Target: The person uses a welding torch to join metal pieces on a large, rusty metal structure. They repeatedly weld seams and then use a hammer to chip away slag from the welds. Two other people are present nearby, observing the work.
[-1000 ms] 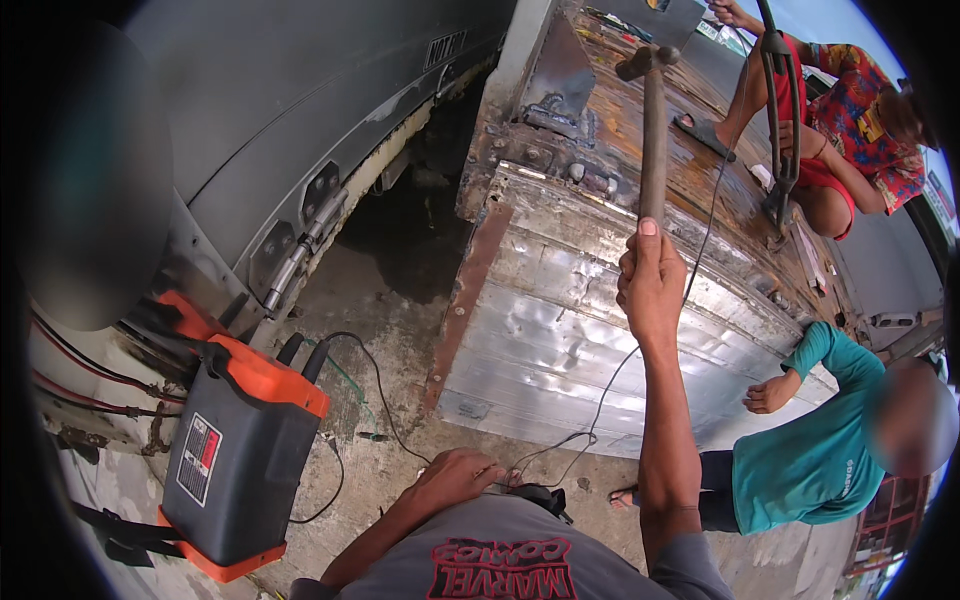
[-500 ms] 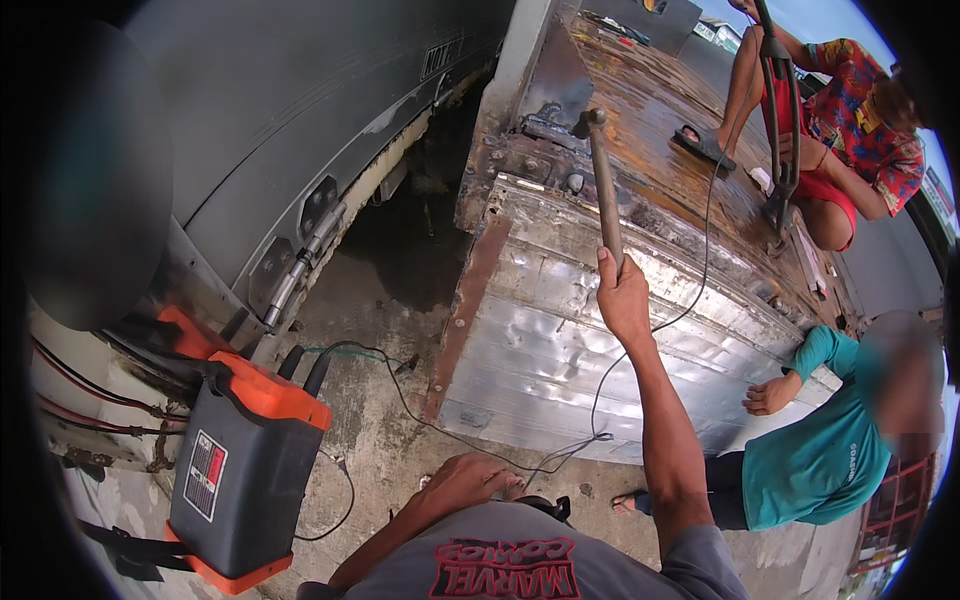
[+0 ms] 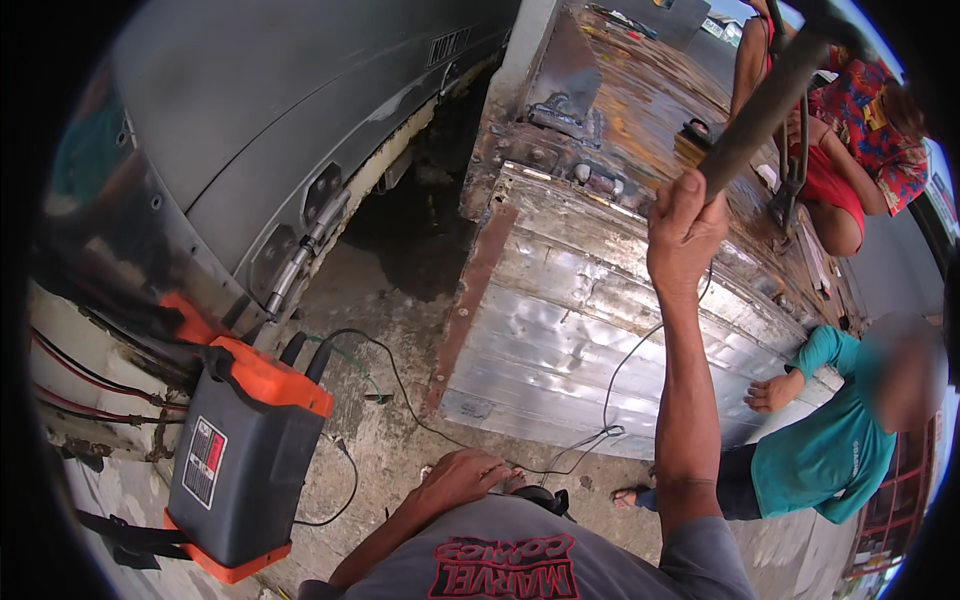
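Note:
My right hand [image 3: 688,235] is wrapped round the handle of a hammer [image 3: 765,115]. It is raised at a slant above the wooden bed edge, its head dark and blurred at the upper right. Below it, a dented silver sheet-metal side panel [image 3: 560,335] is joined to a rusty corner frame [image 3: 530,150]. A pale, rounded bolt-like piece [image 3: 582,173] stands on that frame. My left hand [image 3: 465,478] rests against the front of my grey shirt, fingers laid out, nothing seen in it.
A black-and-orange portable machine [image 3: 250,440] stands at left, its cable [image 3: 400,400] trailing over the concrete. Grey vehicle panel [image 3: 300,130] rises beyond. A person in a floral shirt [image 3: 860,125] crouches on the wooden bed; another in teal [image 3: 820,455] leans on the panel's right.
My right hand has lifted the hammer and swung it right and toward me, away from the corner frame. The left hand has barely moved.

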Action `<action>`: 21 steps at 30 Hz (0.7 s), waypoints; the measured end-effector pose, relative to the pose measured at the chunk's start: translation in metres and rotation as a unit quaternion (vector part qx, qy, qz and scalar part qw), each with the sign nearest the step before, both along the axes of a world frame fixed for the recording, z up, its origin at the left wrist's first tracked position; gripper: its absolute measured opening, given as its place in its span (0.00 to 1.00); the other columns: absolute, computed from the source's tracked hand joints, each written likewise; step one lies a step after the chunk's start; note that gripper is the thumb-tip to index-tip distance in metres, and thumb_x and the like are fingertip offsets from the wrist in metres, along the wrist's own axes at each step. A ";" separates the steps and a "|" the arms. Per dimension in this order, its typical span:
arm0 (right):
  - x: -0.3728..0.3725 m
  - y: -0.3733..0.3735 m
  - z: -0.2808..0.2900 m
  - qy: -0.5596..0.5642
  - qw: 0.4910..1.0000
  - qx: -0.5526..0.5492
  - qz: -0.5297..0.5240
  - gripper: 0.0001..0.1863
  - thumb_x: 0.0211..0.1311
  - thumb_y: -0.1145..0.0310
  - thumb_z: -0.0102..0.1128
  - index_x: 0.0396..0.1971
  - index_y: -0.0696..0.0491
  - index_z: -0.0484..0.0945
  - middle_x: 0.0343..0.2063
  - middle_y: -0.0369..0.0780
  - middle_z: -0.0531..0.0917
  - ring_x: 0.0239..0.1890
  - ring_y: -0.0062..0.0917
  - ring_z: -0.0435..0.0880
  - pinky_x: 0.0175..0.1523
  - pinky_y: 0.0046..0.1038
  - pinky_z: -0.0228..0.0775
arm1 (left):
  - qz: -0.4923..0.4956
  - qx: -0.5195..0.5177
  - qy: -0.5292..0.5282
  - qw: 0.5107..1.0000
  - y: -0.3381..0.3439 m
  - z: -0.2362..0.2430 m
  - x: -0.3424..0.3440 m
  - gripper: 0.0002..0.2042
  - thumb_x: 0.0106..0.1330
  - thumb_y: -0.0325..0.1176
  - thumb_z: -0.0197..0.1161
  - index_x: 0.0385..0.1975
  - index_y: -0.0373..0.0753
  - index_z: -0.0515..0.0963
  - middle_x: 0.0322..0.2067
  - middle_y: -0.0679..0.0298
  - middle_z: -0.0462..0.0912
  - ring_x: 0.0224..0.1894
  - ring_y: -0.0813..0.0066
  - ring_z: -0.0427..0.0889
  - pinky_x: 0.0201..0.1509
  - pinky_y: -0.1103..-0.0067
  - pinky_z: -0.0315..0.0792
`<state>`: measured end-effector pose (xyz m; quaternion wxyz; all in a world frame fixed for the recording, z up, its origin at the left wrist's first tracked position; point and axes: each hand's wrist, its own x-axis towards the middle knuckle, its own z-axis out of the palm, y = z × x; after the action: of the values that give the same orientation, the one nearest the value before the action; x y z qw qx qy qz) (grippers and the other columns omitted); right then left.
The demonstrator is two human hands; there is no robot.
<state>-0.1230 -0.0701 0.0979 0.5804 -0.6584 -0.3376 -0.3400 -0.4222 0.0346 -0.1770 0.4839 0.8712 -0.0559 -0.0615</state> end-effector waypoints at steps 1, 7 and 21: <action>0.024 -0.017 -0.046 0.027 0.986 -0.130 -0.098 0.18 0.82 0.57 0.54 0.40 0.60 0.74 0.23 0.44 0.80 0.25 0.29 0.80 0.32 0.35 0.72 | -0.005 0.001 -0.007 1.000 -0.002 -0.001 0.002 0.13 0.73 0.42 0.66 0.43 0.38 0.88 0.39 0.52 0.89 0.45 0.50 0.88 0.50 0.63 0.80; 0.028 -0.025 -0.081 0.206 0.899 -0.341 -0.180 0.31 0.81 0.43 0.48 0.41 0.62 0.77 0.23 0.54 0.83 0.26 0.49 0.84 0.33 0.48 0.73 | -0.009 0.001 -0.013 1.000 0.000 0.003 -0.014 0.14 0.74 0.42 0.65 0.45 0.37 0.88 0.40 0.51 0.89 0.45 0.50 0.88 0.50 0.63 0.80; -0.040 0.035 -0.073 0.620 0.732 0.066 0.274 0.20 0.84 0.47 0.43 0.54 0.49 0.68 0.23 0.34 0.70 0.14 0.12 0.59 0.14 0.18 0.48 | -0.057 0.040 -0.020 0.997 -0.002 0.023 -0.005 0.14 0.74 0.42 0.66 0.46 0.37 0.87 0.40 0.48 0.88 0.45 0.47 0.87 0.49 0.62 0.80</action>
<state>-0.1631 -0.0352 0.0247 0.7711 -0.5617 -0.0448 0.2963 -0.4272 0.0325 -0.1543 0.4430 0.8863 -0.1130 -0.0736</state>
